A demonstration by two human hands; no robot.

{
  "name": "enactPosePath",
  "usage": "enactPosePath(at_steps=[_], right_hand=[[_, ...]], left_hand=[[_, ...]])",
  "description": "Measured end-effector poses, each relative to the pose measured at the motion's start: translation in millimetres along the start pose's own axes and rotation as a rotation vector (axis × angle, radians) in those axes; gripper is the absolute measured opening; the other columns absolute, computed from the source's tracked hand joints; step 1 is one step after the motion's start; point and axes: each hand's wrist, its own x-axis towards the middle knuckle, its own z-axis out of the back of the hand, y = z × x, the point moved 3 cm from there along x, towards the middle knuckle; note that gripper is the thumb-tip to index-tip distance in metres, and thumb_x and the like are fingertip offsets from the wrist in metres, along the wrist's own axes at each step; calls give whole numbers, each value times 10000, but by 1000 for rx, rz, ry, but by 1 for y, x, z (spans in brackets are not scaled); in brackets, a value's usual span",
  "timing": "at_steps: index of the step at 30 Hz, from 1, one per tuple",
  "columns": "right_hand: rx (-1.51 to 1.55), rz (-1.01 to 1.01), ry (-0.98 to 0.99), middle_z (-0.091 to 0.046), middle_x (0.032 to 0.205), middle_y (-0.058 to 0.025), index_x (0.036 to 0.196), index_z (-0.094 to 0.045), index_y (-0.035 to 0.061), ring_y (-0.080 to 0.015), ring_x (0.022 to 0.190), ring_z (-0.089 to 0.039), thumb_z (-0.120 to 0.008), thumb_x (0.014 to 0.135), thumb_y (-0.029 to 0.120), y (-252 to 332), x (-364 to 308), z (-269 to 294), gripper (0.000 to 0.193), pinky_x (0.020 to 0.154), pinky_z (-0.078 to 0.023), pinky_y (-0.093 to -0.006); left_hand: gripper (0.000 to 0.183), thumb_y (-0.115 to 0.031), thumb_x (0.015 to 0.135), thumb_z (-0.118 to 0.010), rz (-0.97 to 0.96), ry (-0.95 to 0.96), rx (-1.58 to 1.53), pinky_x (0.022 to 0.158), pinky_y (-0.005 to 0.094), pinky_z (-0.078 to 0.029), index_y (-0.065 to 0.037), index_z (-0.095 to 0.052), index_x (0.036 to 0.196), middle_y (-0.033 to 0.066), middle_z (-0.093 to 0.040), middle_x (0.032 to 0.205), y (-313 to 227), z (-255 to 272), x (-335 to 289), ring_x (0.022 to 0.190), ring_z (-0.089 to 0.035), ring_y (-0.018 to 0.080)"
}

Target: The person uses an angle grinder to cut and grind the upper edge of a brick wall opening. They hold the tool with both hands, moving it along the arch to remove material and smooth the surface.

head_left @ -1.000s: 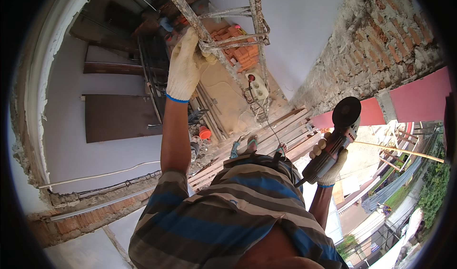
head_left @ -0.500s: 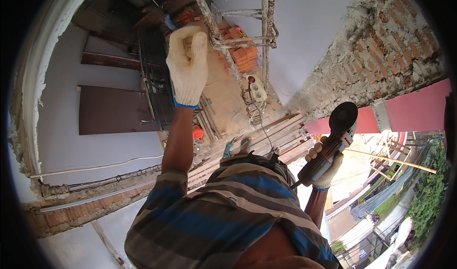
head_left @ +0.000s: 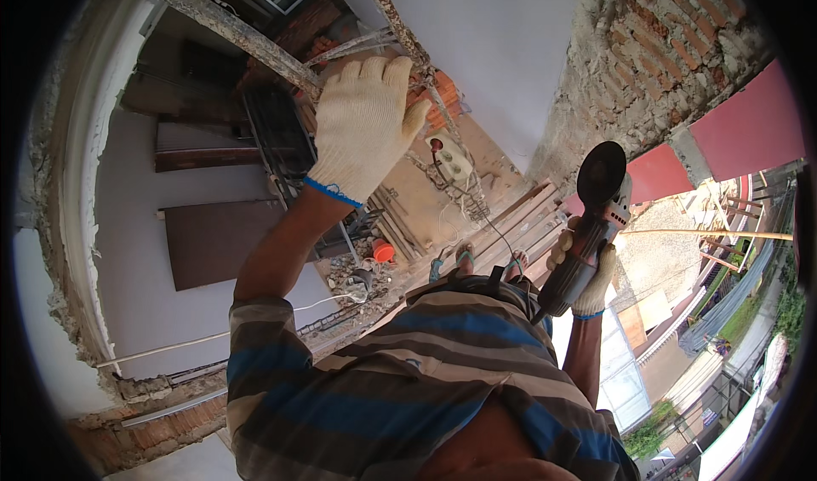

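My right hand [head_left: 594, 278], in a cream knitted glove, is wrapped round the body of an angle grinder [head_left: 575, 264]. The grinder's dark disc [head_left: 601, 171] points up and away from me; whether it spins I cannot tell. My left hand [head_left: 364, 111], gloved the same way with a blue cuff, is raised ahead of me with its back showing and thumb apart. Its fingertips are beside a rusty, paint-spattered scaffold frame [head_left: 247, 34]; contact with the metal cannot be made out.
Below lie wooden planks [head_left: 502, 234], where my feet stand. Beyond are a white power strip [head_left: 451, 159] with a dark cord, stacked bricks [head_left: 444, 98] and an orange bucket [head_left: 383, 249]. A broken brick wall [head_left: 655, 55] rises at right; a bright drop opens lower right.
My left hand has turned from a curled pose to show its back, thumb spread. The scaffold frame appears nearer and farther left. The grinder stays in my right hand.
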Motion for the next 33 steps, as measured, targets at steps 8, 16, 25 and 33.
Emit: enactPosePath(at_steps=[8, 16, 25, 33], right_hand=[[24, 38, -52, -624, 1049, -89, 1465, -477, 40, -211, 868, -639, -715, 925, 673, 5, -1, 8, 865, 740, -556, -367], [76, -3, 44, -597, 1078, -97, 1490, -456, 15, -219, 907, -586, -755, 914, 629, 10, 3, 19, 893, 797, -521, -384], [83, -87, 75, -590, 1095, -101, 1484, -448, 11, -225, 913, -572, -762, 911, 621, 8, 4, 6, 894, 799, -508, -393], [8, -140, 128, -597, 1098, -110, 1495, -453, 20, -241, 922, -583, -749, 928, 622, 1, 4, -5, 878, 787, -507, -400]], left_hand=[[296, -372, 939, -750, 30, 100, 136, 696, 397, -587, -169, -684, 1144, 46, -715, 882, 12, -23, -2, 814, -722, 256], [239, -358, 969, -720, -34, -24, 171, 682, 386, -589, -185, -693, 1131, 11, -706, 888, 15, -30, -9, 820, -719, 230], [224, -281, 883, -737, -26, -105, 55, 753, 420, -523, -105, -639, 978, 83, -648, 846, 5, -6, -6, 842, -671, 267], [359, -418, 928, -754, 85, -111, -58, 848, 449, -569, -128, -712, 1136, 40, -695, 880, 1, -11, -12, 860, -703, 251]])
